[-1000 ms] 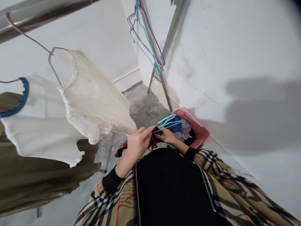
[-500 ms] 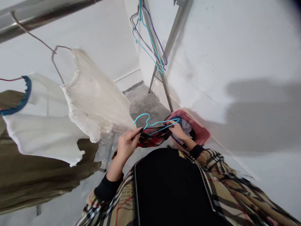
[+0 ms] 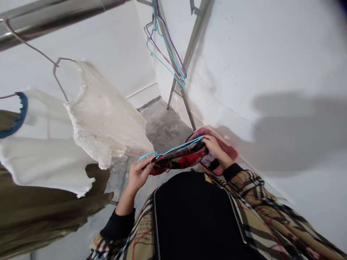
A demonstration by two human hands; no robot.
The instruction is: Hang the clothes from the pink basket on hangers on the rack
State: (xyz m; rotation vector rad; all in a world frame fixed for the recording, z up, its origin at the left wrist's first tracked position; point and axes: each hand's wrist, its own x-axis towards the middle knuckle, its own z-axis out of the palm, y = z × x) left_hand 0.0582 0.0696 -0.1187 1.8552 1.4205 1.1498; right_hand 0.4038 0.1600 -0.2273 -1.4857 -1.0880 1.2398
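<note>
A red and black patterned garment [image 3: 187,160] is stretched between my two hands in front of my waist. My left hand [image 3: 138,175] pinches its dark edge at the left, close to the hook of a light blue hanger [image 3: 173,148]. The hanger lies along the garment's upper edge, partly inside the fabric. At the other end, my right hand [image 3: 213,146] closes on the hanger's tip together with the garment's edge. Which layers of cloth the fingers grip is too small to make out.
A pink basket [image 3: 230,151] with clothes in it stands on the floor by the wall, behind my right hand. Left of me, a cream lace top [image 3: 108,112] and a white top [image 3: 51,141] hang below a metal rail [image 3: 62,14]. Several spare hangers [image 3: 169,54] hang from a metal stand.
My hands have moved farther apart, pulling the garment wider. The hanger has tilted flatter, its hook now low beside my left hand. The view has shifted slightly.
</note>
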